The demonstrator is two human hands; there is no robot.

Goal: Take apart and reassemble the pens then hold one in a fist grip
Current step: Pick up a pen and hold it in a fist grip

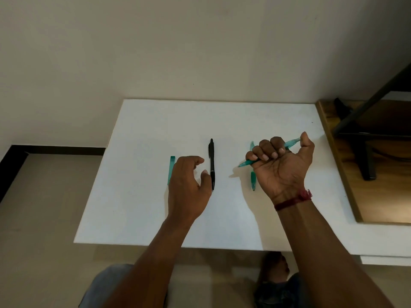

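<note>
My right hand is raised palm-up above the white board, fingers curled into a fist around a teal pen that sticks out both sides, tip pointing left. Under that hand a second teal pen lies on the board, partly hidden. A black pen lies upright in the middle. My left hand hovers just left of it, fingers loosely curved and holding nothing. A teal pen cap lies on the board at the left, partly behind my left hand.
The white board's near edge hangs over my knees and the beige floor. A wooden table with a dark metal frame stands to the right. A cream wall rises behind the board.
</note>
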